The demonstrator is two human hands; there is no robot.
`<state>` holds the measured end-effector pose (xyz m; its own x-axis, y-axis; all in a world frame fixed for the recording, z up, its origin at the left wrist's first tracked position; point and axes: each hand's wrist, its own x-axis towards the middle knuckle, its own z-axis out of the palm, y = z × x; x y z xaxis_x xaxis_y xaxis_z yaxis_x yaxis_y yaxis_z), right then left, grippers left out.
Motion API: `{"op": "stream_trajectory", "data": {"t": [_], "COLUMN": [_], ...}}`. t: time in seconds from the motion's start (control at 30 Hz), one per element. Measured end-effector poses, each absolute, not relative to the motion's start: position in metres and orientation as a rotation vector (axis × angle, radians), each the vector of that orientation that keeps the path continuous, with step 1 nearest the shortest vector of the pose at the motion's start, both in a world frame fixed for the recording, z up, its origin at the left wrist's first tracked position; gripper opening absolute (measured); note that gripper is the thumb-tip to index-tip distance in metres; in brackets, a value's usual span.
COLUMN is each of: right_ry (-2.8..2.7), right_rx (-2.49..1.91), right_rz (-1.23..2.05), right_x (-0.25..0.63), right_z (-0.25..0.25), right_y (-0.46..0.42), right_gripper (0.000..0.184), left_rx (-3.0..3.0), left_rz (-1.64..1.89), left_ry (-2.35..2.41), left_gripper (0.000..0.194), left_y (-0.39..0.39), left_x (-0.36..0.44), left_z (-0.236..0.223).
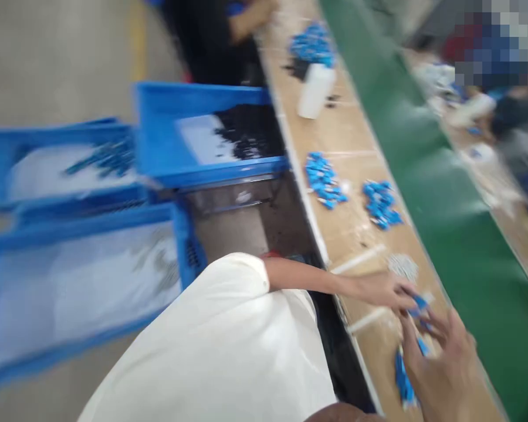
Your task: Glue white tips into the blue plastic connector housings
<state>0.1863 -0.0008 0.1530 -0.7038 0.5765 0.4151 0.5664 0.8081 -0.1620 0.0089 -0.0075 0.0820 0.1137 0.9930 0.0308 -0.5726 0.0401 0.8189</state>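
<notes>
My left hand (389, 291) reaches over the tan worktop, its fingers closed on a small blue part (419, 305). Close below it, my right hand (449, 357) is curved, with thumb and fingertips at blue pieces (423, 346). Motion blur hides the exact kind of these parts and how each finger touches them. A bundle of long blue pieces (403, 378) lies on the worktop beside my right thumb. Just beyond my left hand is a heap of small whitish pieces (403, 266).
Blue parts lie in piles (323, 179) (382, 203) farther along the worktop (352, 129), near a white container (317, 91). A green belt (444, 193) runs alongside. Blue trays (202, 173) stand behind the worktop edge. Other people work at the top and right.
</notes>
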Motion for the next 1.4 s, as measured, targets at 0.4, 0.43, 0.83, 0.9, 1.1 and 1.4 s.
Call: {"op": "stream_trajectory", "data": {"t": [0.4,0.43,0.83,0.9,1.1,1.4], "right_ry": [-1.989,-1.952,-1.613,-1.618,-1.772,-1.751], "right_rx": [-1.100,-1.098,-1.236,-1.278,-1.427,-1.540], "right_rz": [0.520,0.549,0.913,0.922,0.800,1.099], "right_x": [0.227,0.226,0.228,0.228,0.221,0.201], "right_z": [0.129,0.126,0.091,0.090,0.074,0.027], "right_y": [-0.077,-0.078,-0.050,-0.044,-0.017,0.011], "right_gripper": [0.025,0.023,0.021,0.022,0.024,0.034], "left_rx": [0.444,0.458,0.469,0.468,0.400,0.293], "left_rz": [1.071,1.074,1.113,1.101,1.136,1.211], "left_ry": [0.359,0.371,0.543,0.583,0.668,0.722], "left_gripper": [0.030,0.031,0.048,0.044,0.042,0.036], "left_y": [-0.024,-0.026,-0.015,-0.012,0.000,0.014], "left_x": [0.016,0.019,0.028,0.028,0.013,-0.007], "left_z": [0.063,0.063,0.048,0.045,0.036,0.024]}}
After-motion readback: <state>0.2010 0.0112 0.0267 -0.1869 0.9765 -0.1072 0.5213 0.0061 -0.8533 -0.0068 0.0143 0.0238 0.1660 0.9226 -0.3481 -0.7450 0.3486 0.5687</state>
